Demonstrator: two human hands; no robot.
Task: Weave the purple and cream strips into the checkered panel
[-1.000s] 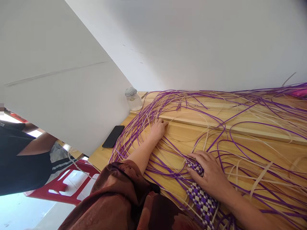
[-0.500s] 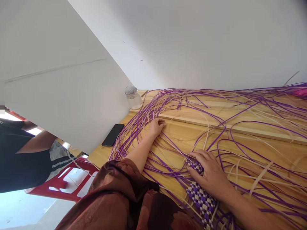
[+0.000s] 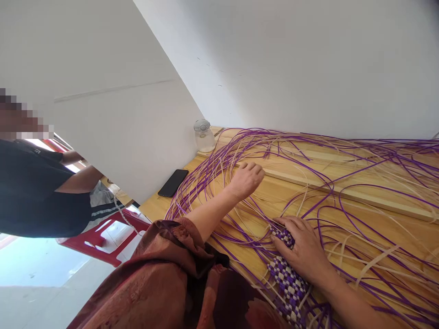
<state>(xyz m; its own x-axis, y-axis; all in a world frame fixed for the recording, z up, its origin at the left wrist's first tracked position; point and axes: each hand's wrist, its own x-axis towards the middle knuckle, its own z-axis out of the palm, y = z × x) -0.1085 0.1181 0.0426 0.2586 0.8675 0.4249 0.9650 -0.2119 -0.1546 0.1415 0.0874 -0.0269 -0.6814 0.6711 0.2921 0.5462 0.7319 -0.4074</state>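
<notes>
A woven piece [image 3: 288,278] in a purple and cream check lies at the lower right, with long loose strands running out of it. My right hand [image 3: 302,246] grips its far end, thumb and fingers on either side of the checked part. Over the wooden table, up and left of the weave, is my left hand [image 3: 247,179] with its fingers curled under. Whatever those fingers hold is hidden from me. Thin purple and cream strands [image 3: 240,210] pass below this hand toward the woven end.
Loose strands [image 3: 377,151] sweep along the back of the wooden table [image 3: 151,210]. At its left stand a lidded clear jar [image 3: 205,136] and a black phone [image 3: 173,183]. White walls [image 3: 291,68] bound the table. A person [image 3: 37,192] is by a red plastic stool [image 3: 113,237].
My left hand has moved right over the table, its fingers now curled under and turned away. My right hand stays on the woven piece. The view has turned left, showing more of the other person.
</notes>
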